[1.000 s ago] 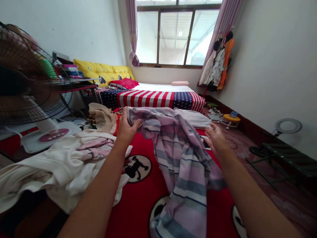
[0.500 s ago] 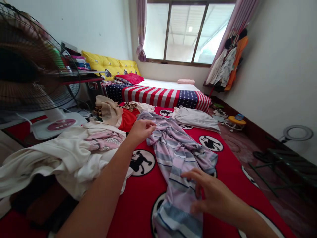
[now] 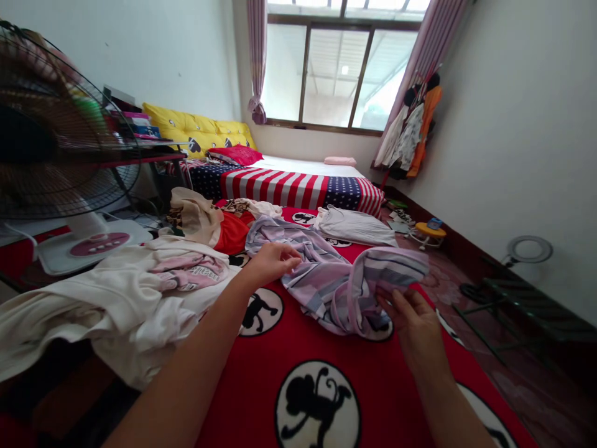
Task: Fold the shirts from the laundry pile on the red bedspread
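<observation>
A lilac, grey and dark-lined striped garment (image 3: 321, 289) lies rumpled on a red cloth (image 3: 247, 386) printed with black monkeys in white circles. My right hand (image 3: 417, 323) is closed on one end of it, thumb and fingers pinching the fabric, and lifts that end in a curved fold. At the garment's left side, my left hand (image 3: 275, 260) has its fingers drawn together against the cloth; the fingertips are partly hidden. A light grey folded shirt (image 3: 357, 225) lies beyond the striped garment.
On the left are a heap of white clothes (image 3: 121, 286), beige and red clothing (image 3: 198, 218) and a running fan (image 3: 51, 137). A bed (image 3: 289, 186) stands under the window. To the right are a yellow stool (image 3: 428, 231), a ring light (image 3: 529, 249) and a green rack (image 3: 527, 305).
My right hand has gone from open above the garment to gripping its near end, which is now raised and folded away to the right. My left hand stays about where it was.
</observation>
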The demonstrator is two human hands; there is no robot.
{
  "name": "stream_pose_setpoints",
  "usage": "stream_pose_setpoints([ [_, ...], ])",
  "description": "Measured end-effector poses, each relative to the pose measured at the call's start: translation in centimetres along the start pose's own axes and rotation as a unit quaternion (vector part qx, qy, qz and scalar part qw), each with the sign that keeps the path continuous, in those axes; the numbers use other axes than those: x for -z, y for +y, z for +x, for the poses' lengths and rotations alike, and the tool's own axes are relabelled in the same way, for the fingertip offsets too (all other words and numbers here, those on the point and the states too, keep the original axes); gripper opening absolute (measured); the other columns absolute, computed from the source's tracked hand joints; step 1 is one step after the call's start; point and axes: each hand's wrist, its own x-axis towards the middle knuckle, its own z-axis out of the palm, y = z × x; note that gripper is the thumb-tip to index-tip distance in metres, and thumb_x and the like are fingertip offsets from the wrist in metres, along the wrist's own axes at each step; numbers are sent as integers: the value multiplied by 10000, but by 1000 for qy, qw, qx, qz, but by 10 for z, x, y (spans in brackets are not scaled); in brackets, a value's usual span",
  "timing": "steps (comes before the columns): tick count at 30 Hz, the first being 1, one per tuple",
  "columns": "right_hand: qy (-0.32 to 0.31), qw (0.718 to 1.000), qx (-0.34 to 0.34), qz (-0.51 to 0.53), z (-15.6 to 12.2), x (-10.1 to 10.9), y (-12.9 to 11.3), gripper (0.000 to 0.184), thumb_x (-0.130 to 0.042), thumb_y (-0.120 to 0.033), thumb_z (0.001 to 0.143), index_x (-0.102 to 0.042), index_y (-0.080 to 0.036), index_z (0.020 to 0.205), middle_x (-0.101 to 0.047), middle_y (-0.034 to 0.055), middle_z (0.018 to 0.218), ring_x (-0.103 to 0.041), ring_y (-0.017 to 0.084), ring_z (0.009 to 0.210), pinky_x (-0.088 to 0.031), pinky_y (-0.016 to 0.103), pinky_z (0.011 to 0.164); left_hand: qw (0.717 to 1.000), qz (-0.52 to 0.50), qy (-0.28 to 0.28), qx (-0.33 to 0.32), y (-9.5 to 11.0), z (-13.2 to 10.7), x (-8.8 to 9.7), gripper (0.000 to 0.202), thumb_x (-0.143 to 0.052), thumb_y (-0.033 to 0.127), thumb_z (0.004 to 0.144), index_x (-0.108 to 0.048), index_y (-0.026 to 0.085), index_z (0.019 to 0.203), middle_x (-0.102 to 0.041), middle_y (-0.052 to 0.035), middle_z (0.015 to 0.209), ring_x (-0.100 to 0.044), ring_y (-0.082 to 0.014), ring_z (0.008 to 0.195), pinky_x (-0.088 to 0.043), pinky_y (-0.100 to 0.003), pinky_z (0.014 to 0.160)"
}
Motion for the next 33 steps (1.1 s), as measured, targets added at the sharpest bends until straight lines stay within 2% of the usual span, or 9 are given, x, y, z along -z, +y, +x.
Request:
stream_pose_setpoints([
  [6, -35, 999, -28, -22, -2, 9, 26, 288, -763, -320, 684, -670, -189, 922, -713, 22, 904, -684, 187, 874, -551, 298, 825, 993, -20, -108, -37, 17, -4, -39, 400, -601, 458, 782, -715, 130, 980, -716, -75, 825, -655, -196, 733, -493, -266, 657],
  [12, -138, 989, -45, -22, -19, 1, 9, 280, -690, -272, 718, -697, -210, 990, -709, 22, 910, -659, 183, 792, -547, 284, 709, 992, -22, 8, -126, 32, -10, -76, 964, -739, 464, 677, -274, 194, 1476, -385, -150, 1458, -498, -281, 1201, -423, -374, 966],
  [15, -234, 971, -41, -39, -25, 1, 4, 183, -655, -272, 730, -704, -190, 887, -686, 27, 825, -628, 185, 762, -531, 290, 691, 976, -25, -100, -194, 41, -14, -72, 847, -774, 347, 642, -426, 215, 1403, -583, -101, 1269, -562, -247, 1098, -450, -323, 910],
  [18, -271, 959, 6, -87, -28, 2, 6, 195, -657, -300, 756, -657, -203, 925, -659, 37, 944, -608, 163, 743, -519, 291, 683, 971, -21, -179, -158, 51, -18, -53, 360, -675, 282, 709, -692, 181, 1054, -676, -9, 774, -598, -138, 675, -458, -218, 621],
  [21, -249, 939, 89, -222, -28, 1, 12, 521, -716, -306, 713, -541, -269, 1202, -573, 65, 1213, -602, 189, 917, -508, 343, 785, 995, -62, -32, -74, 58, -20, -20, 216, -647, 333, 706, -686, 149, 812, -643, -5, 695, -559, -119, 597, -409, -198, 519],
  [23, -268, 892, 145, -333, -27, -1, 16, 612, -777, -295, 636, -561, -264, 1208, -525, 89, 1295, -548, 240, 1091, -457, 406, 913, 987, -129, 94, -24, 62, -21, 2, 257, -675, 371, 668, -644, 152, 799, -650, -8, 730, -573, -124, 612, -417, -195, 514],
  [26, -306, 850, 190, -385, -29, -7, 18, 256, -720, -253, 696, -686, -221, 948, -520, 97, 1318, -475, 270, 1209, -376, 430, 1009, 955, -198, 221, 14, 64, -24, 26, 307, -695, 388, 620, -592, 161, 801, -636, 6, 720, -567, -117, 587, -425, -193, 504],
  [29, -259, 902, 160, -307, -32, -11, 15, 113, -580, -244, 818, -681, -207, 852, -628, 78, 1150, -556, 231, 1089, -425, 362, 941, 947, -144, 286, 6, 61, -26, 35, 280, -661, 401, 644, -576, 176, 788, -632, 5, 745, -578, -129, 624, -444, -201, 530],
  [33, -64, 986, 65, -142, -28, -4, 11, 191, -592, -388, 827, -642, -213, 884, -640, -15, 787, -568, 142, 697, -449, 217, 598, 939, 68, 336, -26, 51, -25, 38, 179, -642, 345, 668, -586, 187, 730, -649, -14, 853, -595, -162, 779, -464, -214, 633],
])
